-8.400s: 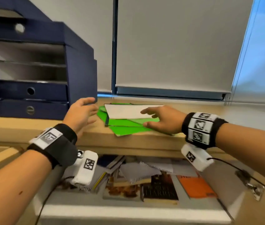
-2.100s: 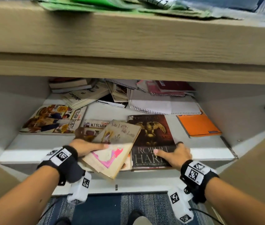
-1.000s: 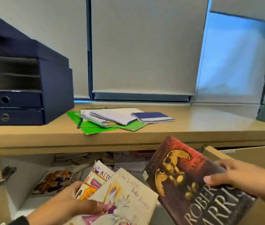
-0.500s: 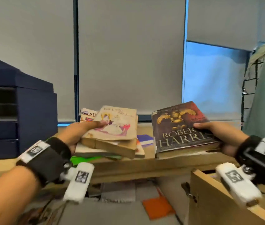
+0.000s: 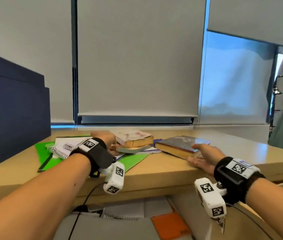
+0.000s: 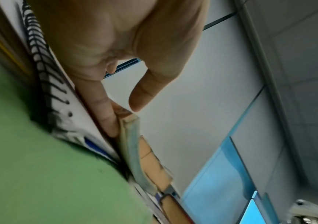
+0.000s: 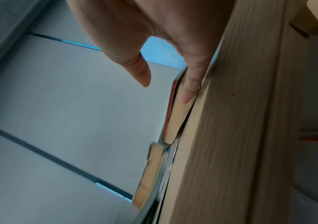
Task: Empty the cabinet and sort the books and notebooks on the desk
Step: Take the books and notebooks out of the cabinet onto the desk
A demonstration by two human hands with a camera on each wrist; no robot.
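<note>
On the wooden table [image 5: 163,172], near its front edge, a thick hardback book [image 5: 180,146] lies flat. The right hand [image 5: 204,157] is spread loose, fingers [image 7: 190,84] slid under the book's corner. The left hand [image 5: 105,138] has straight fingers [image 6: 104,112] tucked under a small stack of soft, worn books [image 5: 133,141], on spiral notebooks [image 5: 64,148] and a green folder [image 5: 50,158]. Bare table stretches to the right. Below, the open cabinet [image 5: 125,222] shows an orange notebook [image 5: 170,224].

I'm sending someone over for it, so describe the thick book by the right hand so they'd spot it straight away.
Start at the wooden desk under the window blinds. Right of the green folder lies the hardcover, flat by the right hand. It lies alone with a dark glossy cover, while the neighbouring books are stacked.
</note>
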